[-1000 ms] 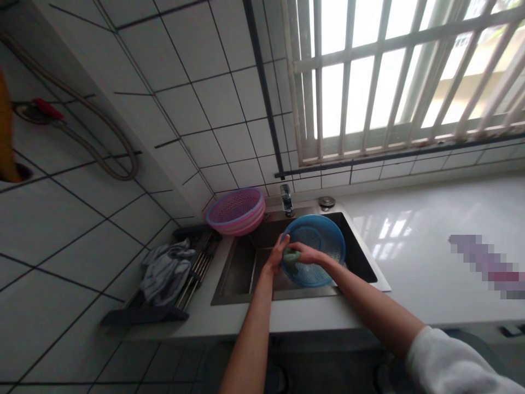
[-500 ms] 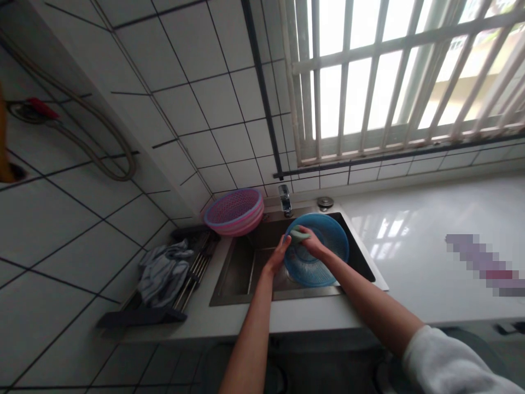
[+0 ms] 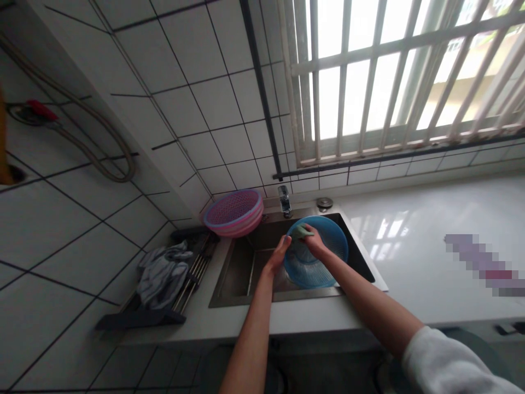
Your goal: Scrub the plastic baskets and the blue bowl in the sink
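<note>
A round blue plastic basket (image 3: pixel 334 246) sits tilted in the right part of the steel sink (image 3: pixel 240 273), its inside facing me. My left hand (image 3: pixel 280 251) grips its left rim, thumb on the near side and the other fingers hidden behind. Within the basket, my right hand (image 3: pixel 314 241) is closed on a green cloth (image 3: pixel 301 232), which lies against the inner wall near the left rim. The fingertips of my right hand are partly covered by the cloth.
Pink baskets (image 3: pixel 234 216) stand stacked at the sink's back left corner. Behind the sink rise a faucet (image 3: pixel 284 200) and a round drain strainer (image 3: pixel 324 203). A striped cloth (image 3: pixel 164 273) lies on a rack (image 3: pixel 197 273) to the left. White counter (image 3: pixel 410 262) extends right.
My right hand has shifted slightly right and down inside the basket, and the green cloth has changed shape with it. My left hand keeps its hold on the rim.
</note>
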Action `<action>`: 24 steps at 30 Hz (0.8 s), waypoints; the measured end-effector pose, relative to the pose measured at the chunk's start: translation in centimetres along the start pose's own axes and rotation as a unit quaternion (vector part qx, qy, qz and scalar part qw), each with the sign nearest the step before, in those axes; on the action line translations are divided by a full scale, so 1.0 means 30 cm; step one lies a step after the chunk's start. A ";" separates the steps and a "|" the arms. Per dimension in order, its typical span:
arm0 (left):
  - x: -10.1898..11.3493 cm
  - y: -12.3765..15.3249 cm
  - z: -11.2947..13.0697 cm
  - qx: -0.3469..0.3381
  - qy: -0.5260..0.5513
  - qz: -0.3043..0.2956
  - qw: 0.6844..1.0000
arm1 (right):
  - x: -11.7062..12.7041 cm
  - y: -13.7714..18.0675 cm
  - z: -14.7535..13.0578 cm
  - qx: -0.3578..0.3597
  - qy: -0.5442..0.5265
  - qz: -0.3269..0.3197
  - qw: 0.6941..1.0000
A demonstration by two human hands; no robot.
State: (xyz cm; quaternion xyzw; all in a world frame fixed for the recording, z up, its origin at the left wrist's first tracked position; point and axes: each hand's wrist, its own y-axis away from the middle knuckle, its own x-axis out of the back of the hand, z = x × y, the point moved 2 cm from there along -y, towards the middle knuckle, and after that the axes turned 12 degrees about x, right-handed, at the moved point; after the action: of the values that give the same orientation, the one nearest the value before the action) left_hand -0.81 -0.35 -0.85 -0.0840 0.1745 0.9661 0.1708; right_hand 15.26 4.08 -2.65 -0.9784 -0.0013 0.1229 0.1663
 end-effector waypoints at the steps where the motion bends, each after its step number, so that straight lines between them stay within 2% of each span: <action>1: 0.001 0.000 -0.002 0.002 -0.002 0.004 1.000 | 0.001 0.000 -0.001 -0.004 -0.005 -0.004 1.000; 2: 0.005 -0.001 -0.004 0.004 -0.004 0.014 1.000 | -0.003 0.005 -0.001 -0.006 -0.006 -0.029 1.000; 4: 0.020 -0.001 -0.008 0.004 -0.011 0.044 0.999 | -0.027 0.026 0.002 -0.007 0.003 -0.131 0.991; 6: 0.037 -0.001 -0.012 0.003 -0.017 0.074 0.997 | -0.057 0.055 0.011 -0.008 0.019 -0.249 0.968; 7: 0.042 -0.001 -0.013 0.002 -0.019 0.081 0.997 | -0.067 0.065 0.016 -0.007 0.026 -0.280 0.960; 9: 0.045 -0.003 -0.014 0.000 -0.018 0.074 0.997 | -0.072 0.066 0.022 0.002 0.035 -0.261 0.965; 12: 0.031 -0.007 -0.012 0.000 -0.013 0.048 0.999 | -0.039 0.028 0.014 0.000 0.012 -0.119 0.993; 14: 0.017 -0.010 -0.010 0.005 -0.012 0.036 0.999 | -0.008 -0.001 0.002 -0.018 -0.016 -0.027 0.999; 16: 0.007 -0.008 -0.008 0.005 -0.016 0.031 0.999 | 0.011 -0.015 -0.009 -0.031 -0.032 0.017 0.999; 18: 0.004 -0.004 -0.004 -0.001 -0.026 0.028 0.999 | 0.008 -0.008 -0.014 -0.028 -0.029 -0.020 0.999; 22: 0.020 0.006 -0.003 -0.010 -0.038 0.065 0.997 | -0.043 0.051 0.004 -0.036 0.010 -0.203 0.978; 24: 0.028 0.007 -0.006 -0.012 -0.038 0.083 0.996 | -0.058 0.067 0.017 -0.052 0.013 -0.241 0.969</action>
State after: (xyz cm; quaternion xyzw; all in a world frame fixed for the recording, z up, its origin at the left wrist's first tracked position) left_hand -1.64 -0.34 -1.14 -0.0344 0.1624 0.9815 0.0955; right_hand 13.38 2.28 -3.35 -0.9581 -0.2409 0.0666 0.1396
